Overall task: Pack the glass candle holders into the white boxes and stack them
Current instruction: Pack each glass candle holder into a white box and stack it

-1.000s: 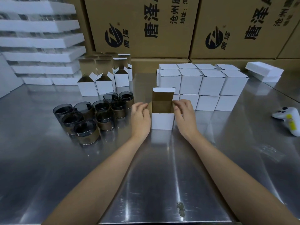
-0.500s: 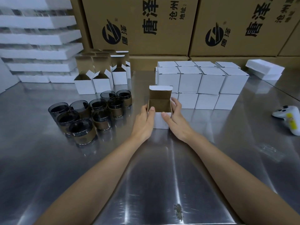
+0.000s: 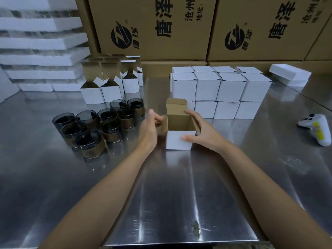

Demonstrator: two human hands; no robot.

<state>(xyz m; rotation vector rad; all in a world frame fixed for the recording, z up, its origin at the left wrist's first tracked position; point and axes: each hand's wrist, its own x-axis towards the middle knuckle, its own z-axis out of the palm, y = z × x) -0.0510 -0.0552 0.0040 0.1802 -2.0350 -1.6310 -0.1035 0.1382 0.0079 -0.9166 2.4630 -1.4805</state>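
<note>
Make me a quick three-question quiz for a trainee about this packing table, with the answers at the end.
1. True or false: the open box in front of the person already holds a candle holder.
2. Which hand grips that box? A) left hand B) right hand C) neither
3. Fill in: the glass holders stand to the ___ of the open box.

Key:
1. False; its brown inside looks empty.
2. B; the right hand holds its side and front, while the left hand is at the left flap.
3. Left.
</note>
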